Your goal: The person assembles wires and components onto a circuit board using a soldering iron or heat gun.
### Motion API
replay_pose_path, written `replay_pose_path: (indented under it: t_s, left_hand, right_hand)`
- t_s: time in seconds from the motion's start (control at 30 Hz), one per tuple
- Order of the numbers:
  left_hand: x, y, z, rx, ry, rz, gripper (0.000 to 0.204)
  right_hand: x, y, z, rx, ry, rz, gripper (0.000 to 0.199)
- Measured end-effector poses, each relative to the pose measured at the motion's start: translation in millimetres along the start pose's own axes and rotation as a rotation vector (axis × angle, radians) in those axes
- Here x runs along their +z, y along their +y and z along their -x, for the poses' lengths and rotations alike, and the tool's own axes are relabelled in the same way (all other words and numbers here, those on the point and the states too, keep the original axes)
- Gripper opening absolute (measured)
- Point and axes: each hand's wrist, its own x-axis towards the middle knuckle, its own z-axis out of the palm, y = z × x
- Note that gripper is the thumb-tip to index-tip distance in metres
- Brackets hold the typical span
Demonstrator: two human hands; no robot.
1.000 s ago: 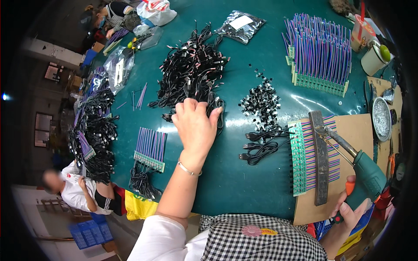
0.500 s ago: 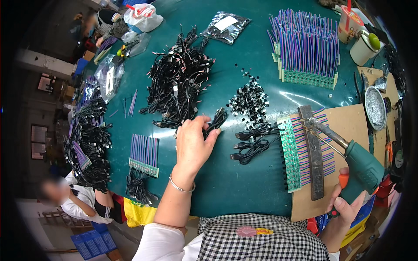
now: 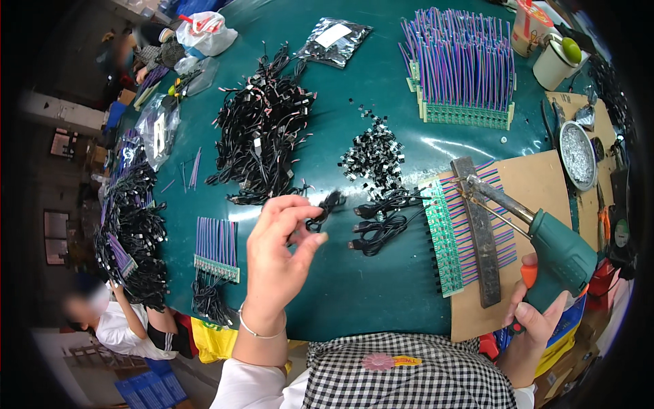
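My left hand [image 3: 274, 255] is raised over the green table, its thumb and fingers curled round a small bundled black USB cable [image 3: 330, 207], blurred by motion. My right hand [image 3: 538, 319] grips a green soldering gun [image 3: 564, 253] with an orange trigger. The gun's metal tip lies across a dark metal bar [image 3: 480, 238], which presses down rows of coloured wires. These wires run from a strip of green circuit boards [image 3: 444, 242] on a brown board [image 3: 538, 184]. Two coiled black USB cables [image 3: 381, 235] lie at the strip's left edge, their wire ends reaching it.
Behind my left hand sits a heap of black cables [image 3: 262, 129]. Small black-and-silver connectors [image 3: 373, 153] lie in a pile. Wired board strips [image 3: 466, 75] stand far right, near a round dish [image 3: 578, 155] and a cup [image 3: 555, 65]. A co-worker [image 3: 129, 317] sits at the left.
My left hand has lifted a bundled cable off the table and drawn it toward me. My right hand keeps the soldering gun at the bar. The whole view has shifted slightly.
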Motion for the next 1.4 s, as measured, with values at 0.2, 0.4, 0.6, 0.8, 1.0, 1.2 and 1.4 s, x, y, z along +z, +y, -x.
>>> replay_pose_path:
  t_s: [0.2,0.4,0.6,0.8,1.0,1.2,1.4]
  left_hand:
    - [-3.1,10.1,5.5,-0.131,0.03,0.125,0.025]
    - [27.6,4.4,-13.3,0.195,-0.008,0.083,0.018]
    - [45.6,18.6,-25.2,0.535,-0.019,-0.008,0.016]
    - [59.7,51.2,-5.4,0.05,-0.333,0.502,0.038]
    - [81.0,71.1,15.4,0.154,-0.349,0.407,0.029]
    - [88.9,72.9,12.9,0.326,-0.347,0.241,0.022]
    - [90.6,73.9,10.2,0.426,-0.342,0.192,0.014]
  right_hand:
    - [-4.9,0.2,-4.4,0.015,-0.058,0.029,0.069]
    - [1.7,-2.3,-3.5,0.006,-0.038,-0.014,0.066]
    - [3.8,-6.7,-0.9,0.01,-0.019,-0.074,0.066]
    - [7.4,-3.4,-6.7,0.1,-0.201,-0.127,0.057]
    - [36.2,4.5,-13.4,0.138,-0.299,-0.047,0.028]
    - [37.5,13.5,-12.5,0.026,-0.253,0.059,0.023]
    - [35.0,4.8,-17.0,0.132,-0.179,-0.029,0.022]
